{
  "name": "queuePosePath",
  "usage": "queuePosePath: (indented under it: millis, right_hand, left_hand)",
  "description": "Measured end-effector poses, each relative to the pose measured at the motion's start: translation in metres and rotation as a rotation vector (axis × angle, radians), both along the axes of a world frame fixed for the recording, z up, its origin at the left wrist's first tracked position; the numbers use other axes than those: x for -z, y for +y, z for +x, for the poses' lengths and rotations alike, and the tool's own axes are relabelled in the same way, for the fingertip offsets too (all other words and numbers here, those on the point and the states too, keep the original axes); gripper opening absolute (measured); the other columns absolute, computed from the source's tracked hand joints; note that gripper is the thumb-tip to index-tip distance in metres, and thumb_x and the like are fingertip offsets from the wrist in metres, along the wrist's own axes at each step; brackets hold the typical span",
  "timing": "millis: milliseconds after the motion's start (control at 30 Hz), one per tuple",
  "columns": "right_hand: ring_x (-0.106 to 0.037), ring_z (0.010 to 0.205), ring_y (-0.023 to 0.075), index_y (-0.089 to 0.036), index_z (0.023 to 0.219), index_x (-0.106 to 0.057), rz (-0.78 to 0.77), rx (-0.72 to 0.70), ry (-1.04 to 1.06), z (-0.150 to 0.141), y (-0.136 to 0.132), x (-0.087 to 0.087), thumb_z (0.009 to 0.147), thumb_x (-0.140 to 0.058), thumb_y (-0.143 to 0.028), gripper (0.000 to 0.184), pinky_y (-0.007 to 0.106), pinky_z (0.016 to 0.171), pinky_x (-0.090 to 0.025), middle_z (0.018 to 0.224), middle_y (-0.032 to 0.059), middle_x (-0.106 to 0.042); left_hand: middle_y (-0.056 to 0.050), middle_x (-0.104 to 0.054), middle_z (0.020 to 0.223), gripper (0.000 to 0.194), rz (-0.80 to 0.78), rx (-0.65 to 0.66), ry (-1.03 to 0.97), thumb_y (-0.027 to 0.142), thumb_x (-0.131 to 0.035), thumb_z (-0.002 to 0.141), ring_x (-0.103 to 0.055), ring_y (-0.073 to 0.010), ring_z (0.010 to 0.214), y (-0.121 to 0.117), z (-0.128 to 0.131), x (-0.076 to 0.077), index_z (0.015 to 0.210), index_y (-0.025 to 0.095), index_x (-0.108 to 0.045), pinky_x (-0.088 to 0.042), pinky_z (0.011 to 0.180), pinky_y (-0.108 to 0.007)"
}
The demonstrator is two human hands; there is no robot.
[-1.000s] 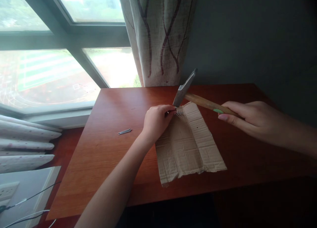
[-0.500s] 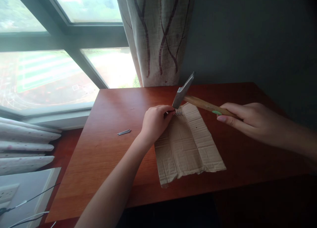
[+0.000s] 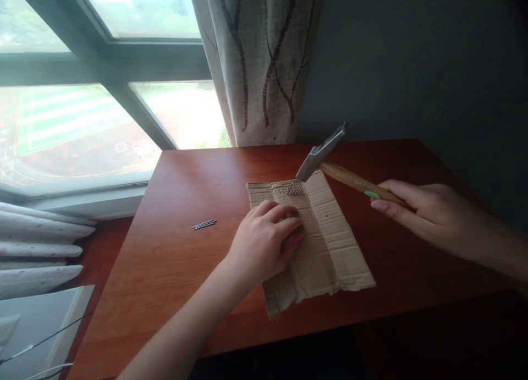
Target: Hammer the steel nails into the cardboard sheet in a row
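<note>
A hammer (image 3: 322,153) with a steel head and a wooden handle is gripped by my right hand (image 3: 429,209), its fingers closed low on the handle. The hammer head hangs over the far edge of a brown piece of cardboard (image 3: 315,253). Several nails (image 3: 294,190) stick up near that edge, beside rows of small holes. My left hand (image 3: 268,237) rests on the cardboard's left part, palm down, fingers loosely bent and slightly apart, with nothing visible in them. Part of the cardboard is hidden beneath it. Several loose nails (image 3: 204,224) lie on the table, left of this hand.
The reddish wooden table (image 3: 165,259) stands against a window (image 3: 94,121) and a patterned curtain (image 3: 264,66). A dark wall (image 3: 412,66) rises behind at the right. Cables (image 3: 49,336) run at the lower left, near a socket.
My left hand has left the nails at the far edge and come back toward me onto the cardboard. The hammer has shifted right, with its head away from the nails.
</note>
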State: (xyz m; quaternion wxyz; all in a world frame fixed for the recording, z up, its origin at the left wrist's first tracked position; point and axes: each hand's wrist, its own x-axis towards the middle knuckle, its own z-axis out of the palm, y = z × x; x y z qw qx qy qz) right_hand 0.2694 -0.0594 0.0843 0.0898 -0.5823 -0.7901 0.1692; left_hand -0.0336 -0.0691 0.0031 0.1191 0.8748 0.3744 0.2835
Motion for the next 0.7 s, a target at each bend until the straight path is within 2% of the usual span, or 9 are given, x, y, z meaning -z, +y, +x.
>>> queuePosePath:
  millis: [233, 433, 700]
  right_hand:
    - [-0.061, 0.058, 0.0174, -0.024, 0.096, -0.063, -0.013, 0.000, 0.012, -0.001, -0.010, 0.002, 0.103, -0.045, -0.063, 0.044, 0.030, 0.058, -0.039, 0.067, -0.0024, -0.063]
    - [-0.060, 0.057, 0.0168, -0.024, 0.091, -0.060, -0.005, -0.002, 0.008, -0.009, -0.016, 0.005, 0.104, -0.046, -0.058, 0.039, 0.030, 0.058, -0.038, 0.066, -0.0021, -0.061]
    - [-0.059, 0.055, 0.0170, -0.025, 0.088, -0.059, 0.021, -0.030, 0.012, -0.009, -0.005, 0.007, 0.103, -0.046, -0.060, 0.040, 0.030, 0.055, -0.039, 0.064, -0.0021, -0.060]
  left_hand:
    - [-0.005, -0.077, 0.120, 0.017, -0.010, 0.002, -0.104, 0.028, -0.064, 0.097, -0.064, -0.0261, 0.103, 0.001, -0.002, 0.014, 0.104, 0.021, -0.077, -0.058, 0.090, -0.045]
    - [-0.007, -0.077, 0.120, 0.016, -0.014, 0.004, -0.137, 0.029, -0.065, 0.097, -0.065, -0.0260, 0.102, 0.000, -0.002, 0.016, 0.104, 0.021, -0.078, -0.058, 0.090, -0.045]
    - [-0.005, -0.077, 0.120, 0.016, -0.019, 0.007, -0.138, 0.029, -0.065, 0.097, -0.065, -0.0259, 0.102, 0.001, -0.002, 0.016, 0.102, 0.021, -0.078, -0.058, 0.090, -0.045]
